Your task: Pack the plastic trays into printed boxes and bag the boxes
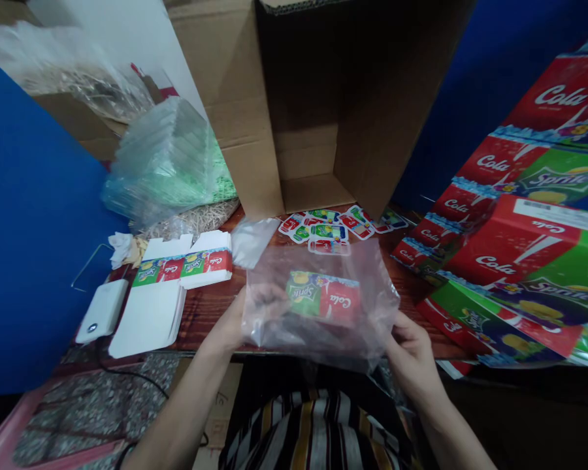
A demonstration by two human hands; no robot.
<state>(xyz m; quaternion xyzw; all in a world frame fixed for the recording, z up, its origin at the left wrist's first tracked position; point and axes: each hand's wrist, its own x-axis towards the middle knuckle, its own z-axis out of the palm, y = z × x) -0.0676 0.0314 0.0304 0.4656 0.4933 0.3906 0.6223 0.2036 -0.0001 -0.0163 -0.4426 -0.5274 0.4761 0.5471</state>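
In front of me is a clear plastic bag (372, 281), and a small printed Sprite and Cola box (340, 300) shows through its film. My left hand (262, 307) is seen through the film at the bag's left side, its fingers closed on the left end of the box. My right hand (411, 343) pinches the bag's right edge, thumb and fingers together. Beyond the bag lie several can-shaped stickers (328, 232). A folded piece of clear film (252, 241) rests just left of them.
Flat printed cartons (149, 320) lie at left beside a white power bank (102, 310) with a cable. An open cardboard box (235, 117) stands at the back. Stacked Cola and Sprite boxes (519, 261) rise at right. Nested clear plastic trays (161, 156) sit at back left.
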